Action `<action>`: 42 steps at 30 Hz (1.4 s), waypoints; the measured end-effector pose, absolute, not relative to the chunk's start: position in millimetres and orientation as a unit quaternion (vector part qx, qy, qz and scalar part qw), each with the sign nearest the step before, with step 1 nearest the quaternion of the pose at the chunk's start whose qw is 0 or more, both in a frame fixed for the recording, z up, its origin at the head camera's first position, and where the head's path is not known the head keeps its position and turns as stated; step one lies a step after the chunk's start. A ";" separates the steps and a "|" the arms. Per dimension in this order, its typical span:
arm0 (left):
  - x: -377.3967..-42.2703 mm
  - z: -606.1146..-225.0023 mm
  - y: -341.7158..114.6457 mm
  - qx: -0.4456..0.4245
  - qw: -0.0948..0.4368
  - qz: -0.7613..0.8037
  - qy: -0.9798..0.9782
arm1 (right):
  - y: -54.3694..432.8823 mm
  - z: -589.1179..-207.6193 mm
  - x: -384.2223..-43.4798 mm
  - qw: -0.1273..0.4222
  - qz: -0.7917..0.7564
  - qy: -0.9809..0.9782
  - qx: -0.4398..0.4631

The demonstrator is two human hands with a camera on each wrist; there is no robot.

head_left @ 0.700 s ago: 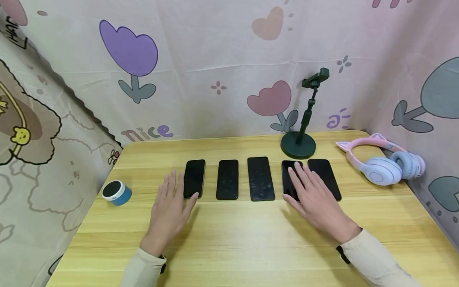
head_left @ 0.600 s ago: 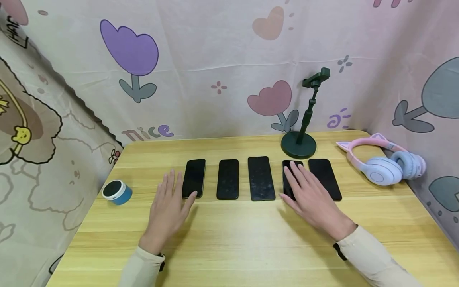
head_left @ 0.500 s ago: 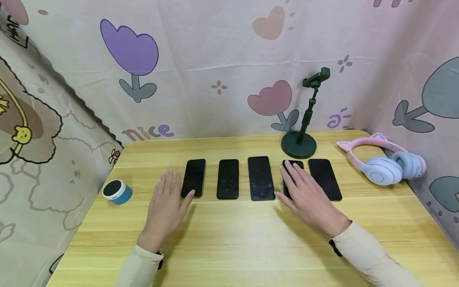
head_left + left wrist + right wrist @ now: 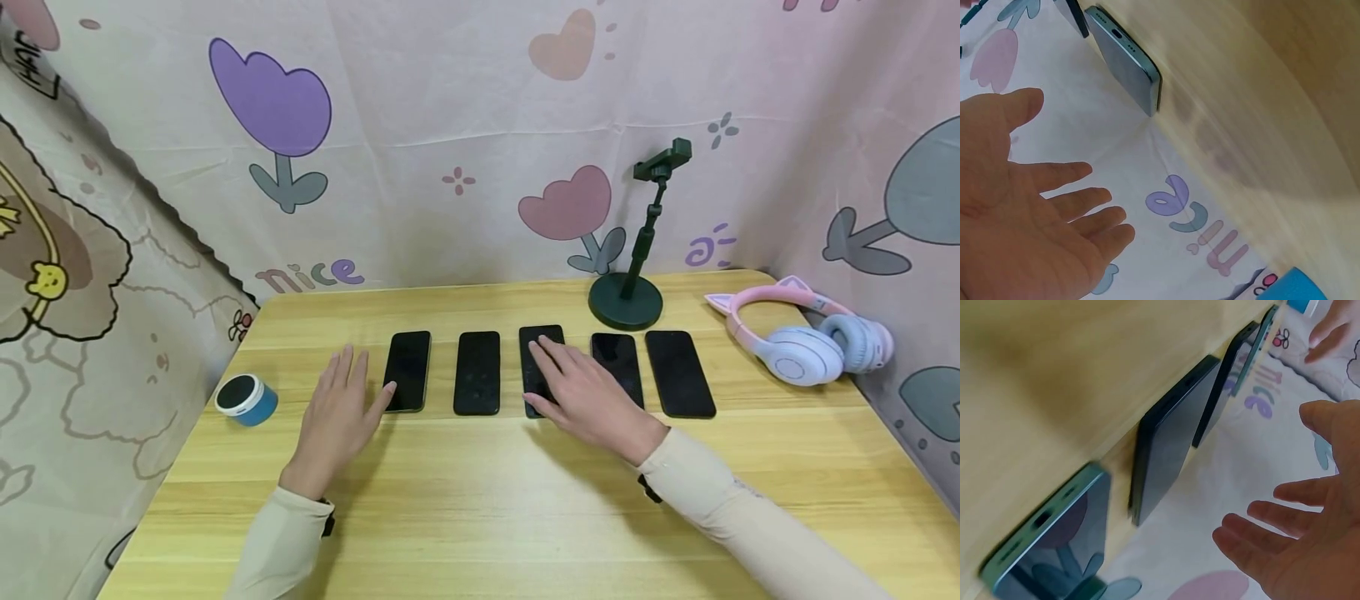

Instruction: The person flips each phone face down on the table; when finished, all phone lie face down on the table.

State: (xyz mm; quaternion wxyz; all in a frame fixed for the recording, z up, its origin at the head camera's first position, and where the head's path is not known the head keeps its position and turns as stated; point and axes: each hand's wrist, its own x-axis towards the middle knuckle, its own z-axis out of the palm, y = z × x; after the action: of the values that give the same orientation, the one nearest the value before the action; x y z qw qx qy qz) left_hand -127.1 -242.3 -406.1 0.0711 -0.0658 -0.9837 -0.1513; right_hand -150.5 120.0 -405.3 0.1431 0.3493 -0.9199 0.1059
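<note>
Several black smartphones lie in a row in the head view. My left hand (image 4: 330, 425), fingers straight and slightly spread, is beside the leftmost smartphone (image 4: 407, 372); its thumb overlaps that phone's lower left edge. In the left wrist view a gap shows between the left hand (image 4: 1029, 212) and this green-edged phone (image 4: 1125, 62). My right hand (image 4: 592, 404), palm down, hovers over the middle smartphone (image 4: 532, 375) and partly covers it. The right wrist view shows the right hand (image 4: 1297, 531) apart from the phones, its fingers extended. Neither hand holds anything.
The second phone (image 4: 477, 372) and two more phones (image 4: 618, 367) on the right complete the row. Behind stands a dark green phone stand (image 4: 626, 302). Pink and blue cat-ear headphones (image 4: 798, 354) lie at the right. A blue-and-white jar (image 4: 247, 400) sits at the left edge.
My right hand has moved left from above the fourth phone to above the middle one. My left hand has shifted slightly left and away from the leftmost phone. The phones have not moved.
</note>
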 end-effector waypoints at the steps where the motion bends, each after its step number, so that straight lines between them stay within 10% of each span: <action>1: -129.1 -406.6 -243.0 -0.064 0.069 -0.155 -0.983 | 115.8 -405.4 -152.4 0.138 0.110 -0.919 0.352; 42: -174.8 -412.3 -248.6 0.006 -0.044 -0.279 -0.959 | -35.6 -408.4 -209.3 -0.066 0.250 -0.907 0.333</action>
State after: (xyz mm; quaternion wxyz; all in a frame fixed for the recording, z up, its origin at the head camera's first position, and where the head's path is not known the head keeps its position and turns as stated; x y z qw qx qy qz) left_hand -174.8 -248.6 -412.3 -0.0444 0.0062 -0.9594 -0.2785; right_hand -209.3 -35.6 -408.4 -0.0657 0.3334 -0.9067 0.2499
